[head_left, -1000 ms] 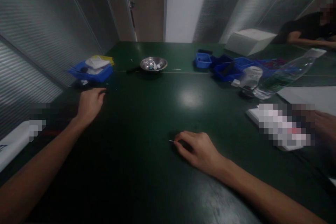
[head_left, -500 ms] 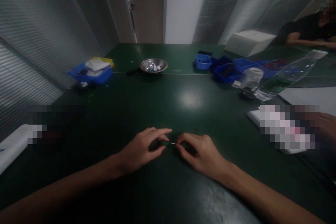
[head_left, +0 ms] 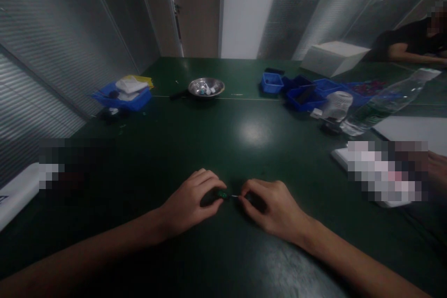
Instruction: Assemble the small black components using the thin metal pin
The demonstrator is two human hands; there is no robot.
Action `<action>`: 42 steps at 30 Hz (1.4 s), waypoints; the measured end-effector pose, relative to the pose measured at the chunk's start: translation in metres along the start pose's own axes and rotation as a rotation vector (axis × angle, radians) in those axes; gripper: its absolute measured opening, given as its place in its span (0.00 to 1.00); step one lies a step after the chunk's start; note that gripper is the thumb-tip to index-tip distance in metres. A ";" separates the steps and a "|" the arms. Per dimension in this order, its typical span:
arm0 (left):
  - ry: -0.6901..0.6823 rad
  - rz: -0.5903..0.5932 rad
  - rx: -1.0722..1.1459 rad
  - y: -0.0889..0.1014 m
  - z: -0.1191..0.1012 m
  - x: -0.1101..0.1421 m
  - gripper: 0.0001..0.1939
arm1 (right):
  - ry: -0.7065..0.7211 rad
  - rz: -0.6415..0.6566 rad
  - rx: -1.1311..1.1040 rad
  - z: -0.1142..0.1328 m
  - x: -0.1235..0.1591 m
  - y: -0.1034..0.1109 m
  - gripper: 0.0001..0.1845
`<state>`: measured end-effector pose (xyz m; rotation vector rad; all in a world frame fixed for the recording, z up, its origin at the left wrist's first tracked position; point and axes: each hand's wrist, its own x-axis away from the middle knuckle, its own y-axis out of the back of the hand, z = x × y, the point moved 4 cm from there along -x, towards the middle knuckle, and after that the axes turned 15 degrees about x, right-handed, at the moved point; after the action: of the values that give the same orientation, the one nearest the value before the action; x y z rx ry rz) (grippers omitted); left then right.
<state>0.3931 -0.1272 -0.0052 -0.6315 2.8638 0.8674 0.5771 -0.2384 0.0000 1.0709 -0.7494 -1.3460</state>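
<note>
Near centre, green piece (head_left: 222, 193); left hand (head_left: 196, 199) pinches it.

Tabletop (head_left: 174, 149) smooth, glossy; bowl (head_left: 194, 86) shiny metal.

1 head camera | looked forward and down along the bench (head_left: 164, 149) from its near side | left hand (head_left: 195, 198) and right hand (head_left: 274, 207) showed below centre | door (head_left: 199, 18) stood farther off, at top

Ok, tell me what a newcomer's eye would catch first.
Probably, low in the centre, the left hand pinching a small green piece and the right hand a thin pale piece. Beyond, a shiny metal bowl stands out on the dark green table, with a clear bottle at the right.
</note>
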 end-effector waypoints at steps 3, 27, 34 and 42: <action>0.004 -0.011 -0.021 0.001 0.001 -0.001 0.08 | 0.002 0.009 0.015 0.001 -0.001 0.000 0.04; 0.020 0.083 -0.070 -0.003 0.000 -0.004 0.06 | 0.039 0.007 0.068 0.006 -0.002 -0.008 0.05; -0.002 0.076 -0.058 -0.003 0.002 -0.005 0.07 | 0.037 -0.023 0.019 0.009 -0.006 -0.008 0.04; -0.006 0.092 -0.056 -0.003 0.002 -0.006 0.06 | 0.010 -0.051 -0.106 0.012 -0.010 -0.007 0.04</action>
<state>0.3997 -0.1260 -0.0068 -0.5045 2.8923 0.9641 0.5626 -0.2295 -0.0001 1.0174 -0.6397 -1.4067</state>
